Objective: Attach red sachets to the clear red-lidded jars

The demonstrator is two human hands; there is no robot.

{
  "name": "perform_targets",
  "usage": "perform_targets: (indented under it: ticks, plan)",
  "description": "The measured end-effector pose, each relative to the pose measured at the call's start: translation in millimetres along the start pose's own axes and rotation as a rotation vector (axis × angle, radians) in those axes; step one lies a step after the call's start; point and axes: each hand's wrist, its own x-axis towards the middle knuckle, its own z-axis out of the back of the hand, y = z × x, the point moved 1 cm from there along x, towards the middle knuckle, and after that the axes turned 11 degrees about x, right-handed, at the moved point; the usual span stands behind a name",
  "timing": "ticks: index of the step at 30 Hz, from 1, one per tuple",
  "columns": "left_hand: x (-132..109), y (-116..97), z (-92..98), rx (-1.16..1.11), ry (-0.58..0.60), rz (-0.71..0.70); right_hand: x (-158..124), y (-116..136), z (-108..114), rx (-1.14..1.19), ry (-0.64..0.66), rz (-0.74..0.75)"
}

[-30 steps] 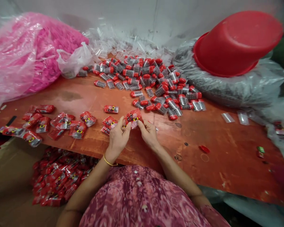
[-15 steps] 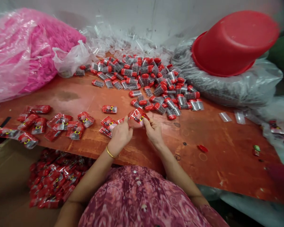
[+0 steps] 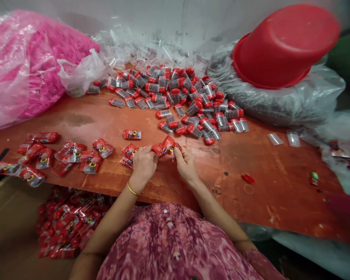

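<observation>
A red printed packet (image 3: 167, 145) is stretched between my two hands above the brown tabletop (image 3: 175, 186). My left hand (image 3: 145, 165), with a yellow bangle on its wrist, pinches the packet's left side. At its right edge, my right hand (image 3: 186, 163) grips it between thumb and fingers. Flat red packets (image 3: 129, 151) lie just left of my left hand, partly hidden by it. Behind them sits one wrapped piece (image 3: 132, 134). Farther left are several filled red packets (image 3: 90, 162).
Many clear, red-capped containers (image 3: 177, 93) are heaped at the back centre. A pink-filled bag (image 3: 35, 62) stands left; a red tub (image 3: 286, 46) rests upside down on a grey-filled bag (image 3: 277, 105) at right. Below the left table edge is a pile of red packets (image 3: 67, 221).
The packet between my hands has changed from spread flat to creased or twisted. My left hand has shifted slightly left and turned, knuckles up. The whole view has shifted slightly.
</observation>
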Motion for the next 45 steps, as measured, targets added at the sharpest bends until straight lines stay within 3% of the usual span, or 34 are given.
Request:
perform_targets:
  ticks: [2,4,8,10,15,21,28,37,40,43,45]
  plan:
    - [1.3,1.5,0.2,-0.12,-0.045,0.097,-0.5,0.2,-0.1,0.0,-0.01,-0.004]
    - [1.0,1.0,0.4,-0.388,-0.055,0.151,-0.8,-0.3,-0.5,0.005,-0.025,-0.009]
    - [-1.5,-7.3,-4.6,-1.097,0.129,0.205,-2.9,-0.4,-5.3,-0.013,-0.011,0.03]
    - [-2.2,-11.7,-7.8,-1.271,0.115,0.335,-5.0,0.1,-8.2,-0.023,0.032,0.038]
    - [-0.5,-13.0,-7.6,-1.475,0.031,0.552,-9.5,1.6,9.1,-0.175,0.104,0.098]
    - [0.1,-6.9,-2.3,-1.592,0.082,0.649,-14.0,-10.0,63.6,-0.844,0.001,0.261]
    - [-2.8,-9.8,-3.6,-1.594,0.129,0.673,-17.5,-18.0,62.1,-1.165,0.115,0.222]
    - [-2.8,-8.6,-3.9,-1.686,0.143,0.731,-6.8,-18.1,67.9,-1.014,0.118,0.199]
    - [-3.8,-10.1,-5.2,-1.692,0.142,0.708,-12.7,-6.9,68.2,-0.705,0.123,0.147]
    - [-5.1,-10.4,-6.2,-1.647,0.135,0.664,-26.2,11.9,64.1,-0.288,0.187,-0.013]
    - [-5.6,-10.8,-6.0,-1.601,0.127,0.626,-33.5,24.0,59.2,-0.127,0.241,-0.088]
